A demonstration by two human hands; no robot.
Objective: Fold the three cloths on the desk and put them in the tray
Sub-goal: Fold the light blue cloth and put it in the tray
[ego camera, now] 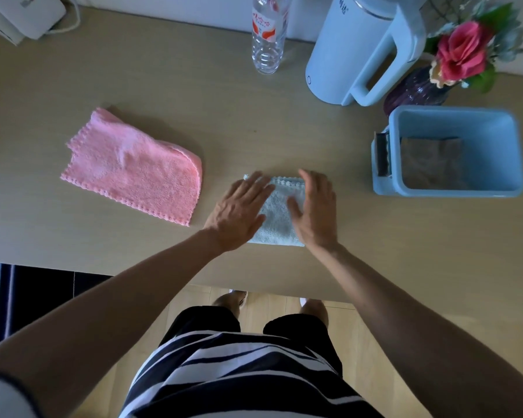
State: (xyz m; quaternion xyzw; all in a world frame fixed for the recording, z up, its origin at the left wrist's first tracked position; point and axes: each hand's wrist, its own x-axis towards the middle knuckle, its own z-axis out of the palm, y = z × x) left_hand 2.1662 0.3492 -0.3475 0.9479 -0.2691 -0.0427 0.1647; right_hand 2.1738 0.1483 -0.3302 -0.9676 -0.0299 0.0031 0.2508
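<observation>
A small pale blue cloth [277, 212], folded into a compact rectangle, lies on the desk near its front edge. My left hand [239, 212] rests flat on the cloth's left side, fingers spread. My right hand [314, 209] lies flat on its right side. A pink cloth [133, 167], folded once and loose, lies to the left, apart from both hands. The blue tray [501, 152] stands at the right, and a folded brown cloth [432, 162] lies inside it.
A clear water bottle [267, 37] stands at the back centre, a light blue kettle [354, 52] to its right. A purple vase with flowers [417, 89] is just behind the tray. A white device [21, 13] sits at the back left corner.
</observation>
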